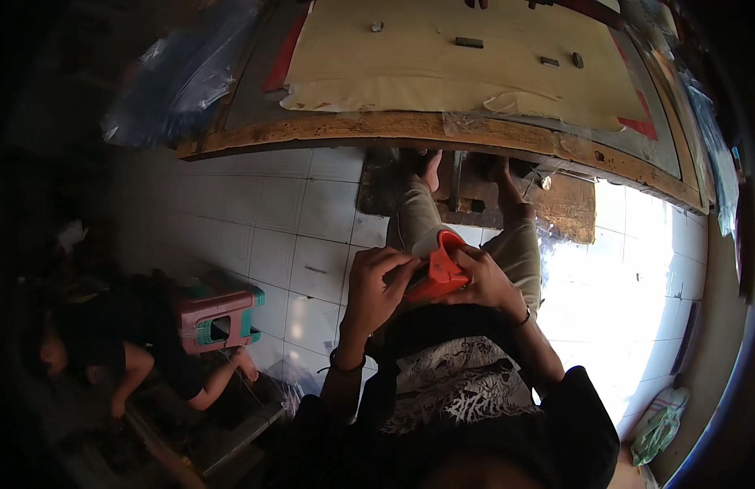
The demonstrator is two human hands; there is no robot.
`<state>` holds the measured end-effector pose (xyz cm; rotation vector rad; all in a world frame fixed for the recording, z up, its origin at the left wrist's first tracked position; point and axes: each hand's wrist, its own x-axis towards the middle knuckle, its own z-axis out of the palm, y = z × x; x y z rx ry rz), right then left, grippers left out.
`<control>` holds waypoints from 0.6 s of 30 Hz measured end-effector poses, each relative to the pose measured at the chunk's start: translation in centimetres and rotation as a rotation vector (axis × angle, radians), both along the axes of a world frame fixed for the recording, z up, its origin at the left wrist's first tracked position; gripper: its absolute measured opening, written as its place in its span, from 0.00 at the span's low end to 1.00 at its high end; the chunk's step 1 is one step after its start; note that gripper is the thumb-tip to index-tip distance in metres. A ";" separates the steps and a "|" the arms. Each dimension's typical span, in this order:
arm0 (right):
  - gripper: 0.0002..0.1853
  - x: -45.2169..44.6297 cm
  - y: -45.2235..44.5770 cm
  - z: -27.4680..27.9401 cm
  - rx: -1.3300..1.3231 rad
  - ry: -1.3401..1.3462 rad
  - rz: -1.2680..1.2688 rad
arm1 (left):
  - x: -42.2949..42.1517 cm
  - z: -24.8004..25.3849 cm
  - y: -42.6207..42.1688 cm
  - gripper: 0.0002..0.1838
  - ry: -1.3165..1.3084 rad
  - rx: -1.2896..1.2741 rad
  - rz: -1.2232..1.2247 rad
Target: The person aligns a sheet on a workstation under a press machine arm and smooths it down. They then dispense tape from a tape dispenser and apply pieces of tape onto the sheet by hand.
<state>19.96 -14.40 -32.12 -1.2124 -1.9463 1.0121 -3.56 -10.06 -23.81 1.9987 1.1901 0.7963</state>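
In front of my lap I hold what looks like an orange-red tape dispenser (pixel 444 275) with a pale roll on its far side. My right hand (pixel 490 284) is wrapped round its right side, fingers closed. At its left edge is my left hand (pixel 376 287), with thumb and fingers pinched together close to a dark part of the dispenser. What the left fingertips pinch is too small to make out.
Ahead stands a wooden-edged table (pixel 377 126) covered with a yellowish sheet (pixel 410 73) and several small dark blocks. A plastic stool (pixel 220 319) and a seated person (pixel 141 359) are at left. A bag (pixel 661 425) lies at lower right.
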 end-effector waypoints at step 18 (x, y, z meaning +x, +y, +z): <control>0.36 -0.3 0.0 -3.1 -0.141 0.087 0.197 | 1.4 -3.3 -6.9 0.03 0.155 0.245 0.279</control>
